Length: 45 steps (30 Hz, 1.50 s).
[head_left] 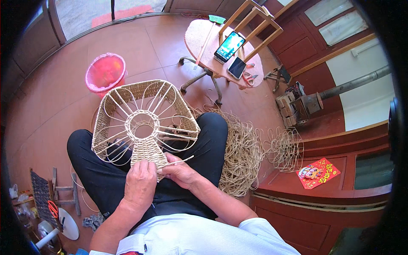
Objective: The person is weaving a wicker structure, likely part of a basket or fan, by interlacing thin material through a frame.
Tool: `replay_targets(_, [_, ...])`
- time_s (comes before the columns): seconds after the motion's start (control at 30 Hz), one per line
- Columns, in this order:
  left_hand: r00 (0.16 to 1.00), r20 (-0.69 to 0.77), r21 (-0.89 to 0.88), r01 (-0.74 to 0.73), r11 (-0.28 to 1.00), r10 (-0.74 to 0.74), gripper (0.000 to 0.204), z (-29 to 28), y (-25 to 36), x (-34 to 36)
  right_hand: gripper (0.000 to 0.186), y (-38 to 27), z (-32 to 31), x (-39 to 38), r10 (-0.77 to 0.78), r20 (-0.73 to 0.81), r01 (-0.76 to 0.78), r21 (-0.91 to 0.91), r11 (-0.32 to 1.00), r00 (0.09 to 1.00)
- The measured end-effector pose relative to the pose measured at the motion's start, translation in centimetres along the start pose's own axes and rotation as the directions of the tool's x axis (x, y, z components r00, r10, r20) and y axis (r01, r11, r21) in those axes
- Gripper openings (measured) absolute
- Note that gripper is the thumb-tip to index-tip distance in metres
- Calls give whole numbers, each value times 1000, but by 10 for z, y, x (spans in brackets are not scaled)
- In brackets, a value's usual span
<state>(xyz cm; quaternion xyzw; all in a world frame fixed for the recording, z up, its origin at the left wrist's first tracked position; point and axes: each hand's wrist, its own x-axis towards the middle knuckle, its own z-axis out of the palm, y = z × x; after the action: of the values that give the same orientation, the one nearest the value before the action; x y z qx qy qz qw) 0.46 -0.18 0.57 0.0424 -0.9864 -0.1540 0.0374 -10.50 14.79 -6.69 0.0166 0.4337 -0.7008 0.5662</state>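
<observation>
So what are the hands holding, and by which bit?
The left hand and right hand hold the woven basket by the near end of its narrow strip. A cord pokes out beside the right hand.

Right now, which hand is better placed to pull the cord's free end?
Probably the right hand: it appears to pinch the cord, whose free end points right, while the left hand holds the woven strip.

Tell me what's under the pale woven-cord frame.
Beneath the frame, held by the left hand and right hand, black-trousered legs and reddish floor show through open gaps. Whatever sits behind its dense weave is covered.
</observation>
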Motion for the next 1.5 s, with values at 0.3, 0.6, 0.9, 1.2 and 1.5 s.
replay_targets(0.3, [1000, 3, -50, -1, 999, 1, 14, 1, -4, 0, 53, -3, 9, -6, -35, 46, 34, 22, 999, 998])
replay_targets(0.6, [982, -146, -203, 92, 975, -123, 18, -8, -12, -11, 53, 4, 12, -8, -83, -4, 84, 49, 995, 997])
replay_targets(0.9, [943, -162, -381, 211, 900, -289, 20, -16, -9, -15, 51, 7, 11, -9, -109, -42, 109, 3, 994, 993])
replay_targets(1.2, [982, -115, -313, 109, 943, -152, 15, -12, -15, -10, 51, 8, 13, -10, -122, -53, 123, 1, 992, 991])
replay_targets(1.5, [861, -149, -723, 241, 648, -487, 12, 3, -8, -27, 57, 5, 16, -13, -152, -44, 148, -77, 986, 987])
